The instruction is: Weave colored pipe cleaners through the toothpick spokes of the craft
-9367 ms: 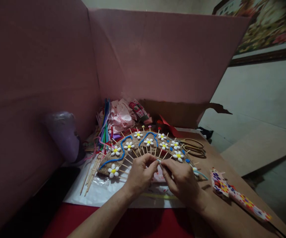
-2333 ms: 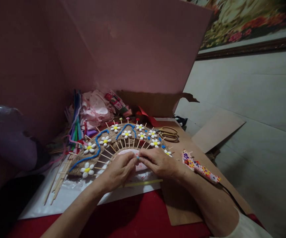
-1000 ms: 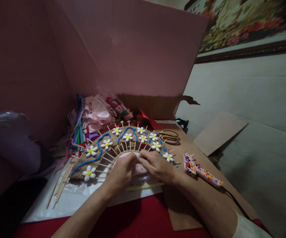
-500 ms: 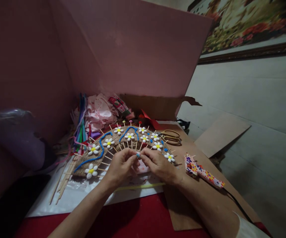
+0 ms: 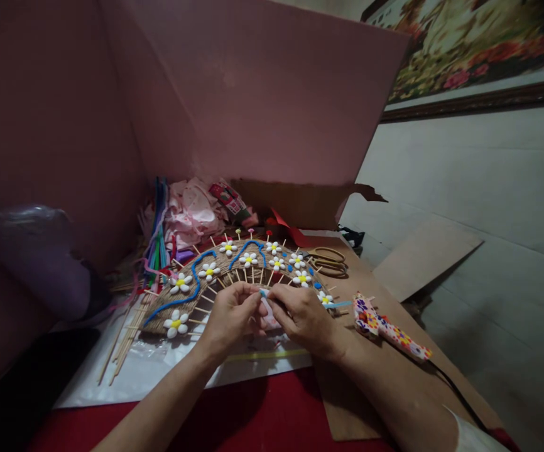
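My left hand (image 5: 237, 311) and my right hand (image 5: 303, 317) meet in front of a fan-shaped, twine-wrapped piece (image 5: 248, 271). Thumb and fingertips of both are pinched on a light-blue pipe cleaner (image 5: 340, 304); a small bit of it shows between them, and a length sticks out past my right hand. Much of it is hidden by the fingers. White flowers with yellow centres, such as one daisy (image 5: 176, 324) at the left end, sit on the twine. Dark-blue wavy lines (image 5: 171, 304) and blue dots run among them. Thin wooden sticks cross the arch.
Gold-handled scissors (image 5: 327, 260) lie at the right on cardboard (image 5: 342, 402). A flower-patterned wrapped tool (image 5: 389, 326) with a black cord lies nearer. Loose wooden sticks (image 5: 124, 342) are at the left. Behind stand coloured pipe cleaners (image 5: 159, 226) and pink cloth (image 5: 191, 213).
A light-blue end now shows to the right of my right hand. My right hand has turned slightly; both hands stay pinched together. The whole view has shifted slightly.
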Demonstrator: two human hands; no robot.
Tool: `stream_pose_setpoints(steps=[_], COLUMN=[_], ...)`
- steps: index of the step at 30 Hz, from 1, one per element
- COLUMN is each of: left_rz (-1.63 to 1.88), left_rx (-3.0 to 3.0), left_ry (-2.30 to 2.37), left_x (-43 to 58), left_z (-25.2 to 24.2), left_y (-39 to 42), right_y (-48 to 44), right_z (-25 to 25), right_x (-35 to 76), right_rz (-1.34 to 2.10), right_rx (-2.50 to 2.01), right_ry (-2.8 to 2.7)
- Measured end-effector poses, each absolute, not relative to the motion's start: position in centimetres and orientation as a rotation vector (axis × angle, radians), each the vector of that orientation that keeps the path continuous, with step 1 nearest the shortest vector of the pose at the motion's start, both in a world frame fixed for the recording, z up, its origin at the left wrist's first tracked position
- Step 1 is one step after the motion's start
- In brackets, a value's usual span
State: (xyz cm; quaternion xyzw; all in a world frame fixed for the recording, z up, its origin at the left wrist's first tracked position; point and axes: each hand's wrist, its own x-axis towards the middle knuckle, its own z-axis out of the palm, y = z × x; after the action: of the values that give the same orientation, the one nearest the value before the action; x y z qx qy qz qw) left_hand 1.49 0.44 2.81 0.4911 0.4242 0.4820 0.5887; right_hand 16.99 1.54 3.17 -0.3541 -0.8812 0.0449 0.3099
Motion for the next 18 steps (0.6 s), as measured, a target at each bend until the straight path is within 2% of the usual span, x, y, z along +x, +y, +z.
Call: stream_pose_setpoints(steps=[18], left_rz=[1.138], left_rx=[0.876], left_ry=[0.846], left_x=[1.1], left_z=[2.8], left_y=[0.8], right_y=[1.2], right_z=[1.8], right_x=[16.3], right_rz=[0.245], right_rx=[-0.898], right_ry=[-2.221])
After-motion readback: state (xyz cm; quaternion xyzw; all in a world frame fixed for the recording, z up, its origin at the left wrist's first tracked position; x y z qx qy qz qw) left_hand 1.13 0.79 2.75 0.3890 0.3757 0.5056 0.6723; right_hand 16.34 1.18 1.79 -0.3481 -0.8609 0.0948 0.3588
